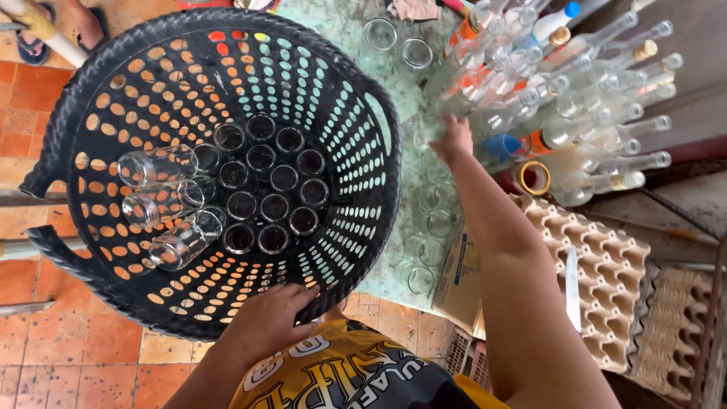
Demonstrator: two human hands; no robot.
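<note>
A big black perforated plastic basket [356,113] fills the left of the head view. Several small clear glass jars [261,189] stand upright on its bottom, and three more [163,204] lie on their sides against its left wall. My left hand [266,316] rests flat on the basket's near rim. My right hand [453,141] reaches out over the green table [341,30], fingers closed around a small clear glass jar [421,133] beside a heap of bottles. Other empty jars [424,220] stand on the table under my forearm.
A pile of clear glass bottles [575,98] lies at the upper right. Cardboard egg trays [606,280] are stacked at the right with a knife on them. Another person's sandalled feet [45,30] show at the top left on the orange tiled floor [45,356].
</note>
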